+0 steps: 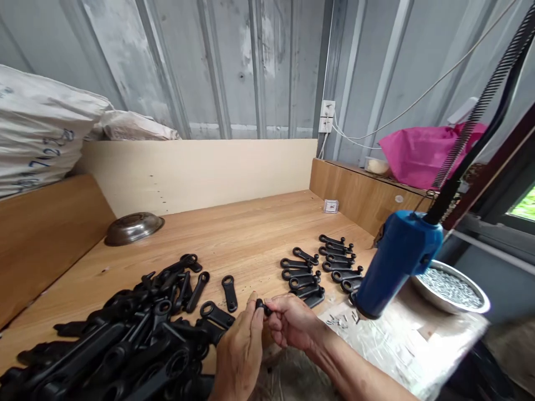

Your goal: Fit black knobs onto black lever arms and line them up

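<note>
While your left hand (239, 351) and right hand (292, 322) pinch a small black part (261, 306) at lower centre, its long axis is hidden; left hand lies nearer the pile of black handles (125, 340).

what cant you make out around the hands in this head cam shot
Head view:
The small black plastic piece: fingers of the left hand and right hand hide most of it.
The pile of matte black plastic parts: cut off by the lower edge.
The row of black plastic parts: its near end hidden by the blue cylindrical tool.
The round steel bowl: its silvery contents too small to identify.
</note>
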`<action>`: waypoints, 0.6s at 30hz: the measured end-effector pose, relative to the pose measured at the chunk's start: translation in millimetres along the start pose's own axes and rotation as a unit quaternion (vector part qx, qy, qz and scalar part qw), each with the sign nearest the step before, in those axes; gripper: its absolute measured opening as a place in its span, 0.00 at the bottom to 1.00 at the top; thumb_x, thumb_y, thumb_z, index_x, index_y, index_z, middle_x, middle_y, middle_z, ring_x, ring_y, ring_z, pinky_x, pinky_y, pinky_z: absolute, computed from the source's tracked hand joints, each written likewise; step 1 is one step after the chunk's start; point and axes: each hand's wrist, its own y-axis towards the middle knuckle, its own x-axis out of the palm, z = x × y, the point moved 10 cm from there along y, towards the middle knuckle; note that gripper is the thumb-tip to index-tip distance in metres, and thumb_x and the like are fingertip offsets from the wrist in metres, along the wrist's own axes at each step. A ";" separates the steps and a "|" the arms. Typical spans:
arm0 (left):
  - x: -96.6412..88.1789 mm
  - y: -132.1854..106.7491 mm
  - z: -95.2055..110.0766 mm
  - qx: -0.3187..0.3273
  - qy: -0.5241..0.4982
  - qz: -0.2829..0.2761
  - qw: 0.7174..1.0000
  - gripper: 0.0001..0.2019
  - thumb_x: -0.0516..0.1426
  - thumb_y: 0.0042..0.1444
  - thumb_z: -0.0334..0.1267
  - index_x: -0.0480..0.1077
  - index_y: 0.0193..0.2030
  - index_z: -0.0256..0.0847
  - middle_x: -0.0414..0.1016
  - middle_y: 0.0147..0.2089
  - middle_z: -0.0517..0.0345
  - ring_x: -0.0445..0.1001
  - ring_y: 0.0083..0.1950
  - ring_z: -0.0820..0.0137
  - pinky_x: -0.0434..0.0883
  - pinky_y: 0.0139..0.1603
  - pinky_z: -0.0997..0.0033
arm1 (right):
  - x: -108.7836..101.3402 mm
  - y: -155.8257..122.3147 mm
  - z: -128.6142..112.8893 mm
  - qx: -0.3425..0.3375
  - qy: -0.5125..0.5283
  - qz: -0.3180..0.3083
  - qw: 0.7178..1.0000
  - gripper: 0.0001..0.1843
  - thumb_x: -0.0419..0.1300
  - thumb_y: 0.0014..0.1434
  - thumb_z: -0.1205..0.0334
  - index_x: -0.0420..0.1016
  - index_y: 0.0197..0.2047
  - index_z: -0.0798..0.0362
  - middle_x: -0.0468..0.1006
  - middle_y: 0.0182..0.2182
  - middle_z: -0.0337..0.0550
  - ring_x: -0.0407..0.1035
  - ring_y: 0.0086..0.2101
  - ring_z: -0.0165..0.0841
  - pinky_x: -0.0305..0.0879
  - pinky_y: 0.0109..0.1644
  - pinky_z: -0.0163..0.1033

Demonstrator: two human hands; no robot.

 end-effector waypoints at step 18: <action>-8.3 -3.9 -23.5 -0.222 -0.345 0.058 0.910 0.31 0.56 0.39 0.67 0.61 0.21 0.34 0.58 0.18 0.61 0.50 0.16 0.81 0.47 0.15 0.82 | -17.8 -0.8 -32.1 -0.108 -0.302 0.107 0.941 0.29 0.55 0.45 0.41 0.66 0.39 0.60 0.69 0.25 0.44 0.64 0.22 0.31 0.58 0.24 0.33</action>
